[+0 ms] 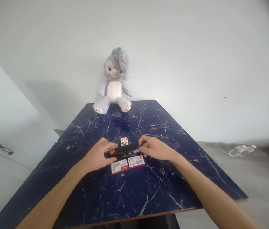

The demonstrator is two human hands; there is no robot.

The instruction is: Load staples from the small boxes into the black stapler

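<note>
A black stapler (125, 150) with an orange part lies crosswise on the table, its top and base slightly apart with bare metal showing. The fingers of my left hand (99, 155) are wrapped around its left end. At its right end, the fingertips of my right hand (152, 148) are pinched together by the metal strip; whatever is between them is too small to make out. Just in front of the stapler lie a red-and-white box (119, 166) and a second red-and-white box (136, 161), side by side. Behind it is a small white printed box (124, 141), partly hidden.
A grey plush rabbit (114, 90) sits at the table's far edge against the white wall. The dark blue marbled table (134, 197) has a near edge close to me. At left stands a white cabinet (8, 121); clear plastic bottles (241, 150) lie on the floor at right.
</note>
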